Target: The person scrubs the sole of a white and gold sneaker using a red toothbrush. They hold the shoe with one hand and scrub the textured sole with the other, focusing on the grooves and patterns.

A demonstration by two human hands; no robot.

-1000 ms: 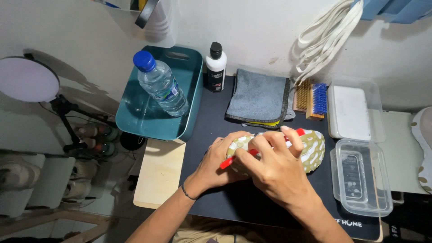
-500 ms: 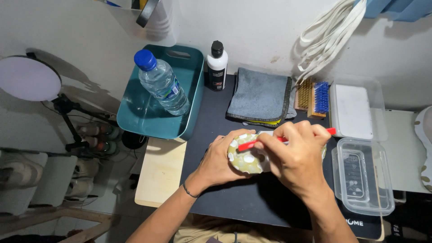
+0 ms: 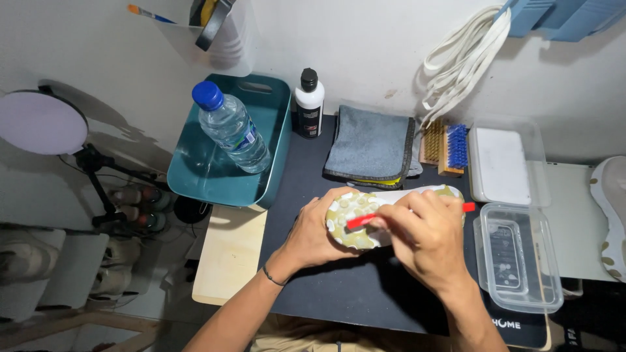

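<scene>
On dark mat [image 3: 339,293], centre: shoe [image 3: 355,218] lying sole-up, middle hidden behind hands. Left hand [image 3: 313,234] cupped around heel end, gripping it. Right hand [image 3: 427,238] closed on red-handled brush [image 3: 360,221]; bristles hidden, handle tip pokes out right. Clear lidded box [image 3: 518,257] just beside. Another shoe [image 3: 613,215] cut off at right edge.

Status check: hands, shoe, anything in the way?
Left hand grips shoe, sole up. Right hand holds red tool on sole. Nothing in the way.
</scene>
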